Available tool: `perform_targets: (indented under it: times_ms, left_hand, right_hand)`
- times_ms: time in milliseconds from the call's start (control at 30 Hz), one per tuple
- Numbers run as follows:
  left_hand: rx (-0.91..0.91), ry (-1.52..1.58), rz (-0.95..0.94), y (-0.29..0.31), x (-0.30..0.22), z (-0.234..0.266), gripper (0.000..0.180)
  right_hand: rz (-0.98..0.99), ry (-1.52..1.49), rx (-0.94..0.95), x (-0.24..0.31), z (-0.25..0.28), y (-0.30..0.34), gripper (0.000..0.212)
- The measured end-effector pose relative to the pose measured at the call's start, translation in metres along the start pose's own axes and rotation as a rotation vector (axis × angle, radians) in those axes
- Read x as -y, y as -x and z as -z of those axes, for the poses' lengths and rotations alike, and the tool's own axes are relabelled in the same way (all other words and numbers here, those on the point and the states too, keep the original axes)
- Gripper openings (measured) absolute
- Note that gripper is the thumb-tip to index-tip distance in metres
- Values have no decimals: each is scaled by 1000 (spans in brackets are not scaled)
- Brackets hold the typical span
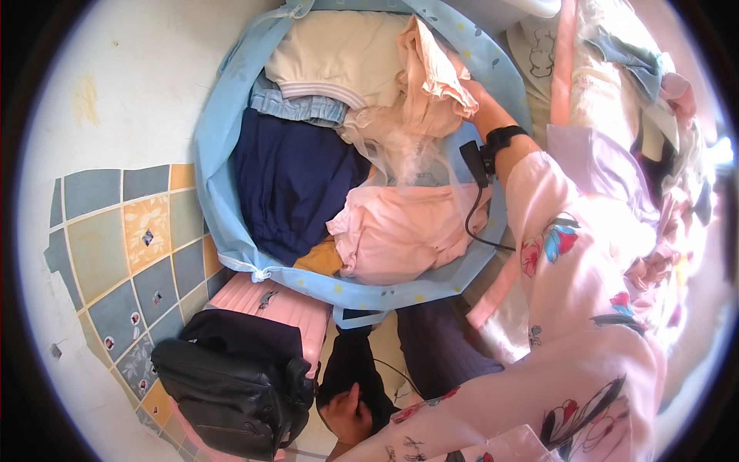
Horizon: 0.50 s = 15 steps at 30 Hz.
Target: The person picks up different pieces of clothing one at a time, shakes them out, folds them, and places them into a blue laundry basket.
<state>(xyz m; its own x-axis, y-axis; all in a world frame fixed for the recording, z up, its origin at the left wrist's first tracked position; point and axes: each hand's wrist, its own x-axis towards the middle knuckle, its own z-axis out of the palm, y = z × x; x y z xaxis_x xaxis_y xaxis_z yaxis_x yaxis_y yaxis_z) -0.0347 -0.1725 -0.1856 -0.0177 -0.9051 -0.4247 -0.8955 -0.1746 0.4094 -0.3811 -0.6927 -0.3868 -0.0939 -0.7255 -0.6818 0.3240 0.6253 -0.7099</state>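
One peach garment (pixel 435 73) lies at the upper right inside an open blue bag (pixel 215 162), beside a cream garment (pixel 331 54). The right hand (pixel 479 104) reaches in from the right, its fingers hidden by the peach cloth — whether they grasp it cannot be told. A navy garment (pixel 289 185) and a pink garment (pixel 412 231) occupy the lower part. Below the bag, the left hand (pixel 346 417) rests against black cloth (pixel 350 366), one finger extended; its grip is likewise indeterminable. Lower left: a black leather bag (pixel 239 396).
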Motion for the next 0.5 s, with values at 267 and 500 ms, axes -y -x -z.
perform_targets:
  times_ms: [267,500]
  left_hand:
    - [10,-12,-28,0,2,0,49]
    - [9,-71,-16,-4,-1,1,42]
  right_hand:
    - [570,548,-527,39,75,-14,55]
    - [469,474,-501,23,61,8,63]
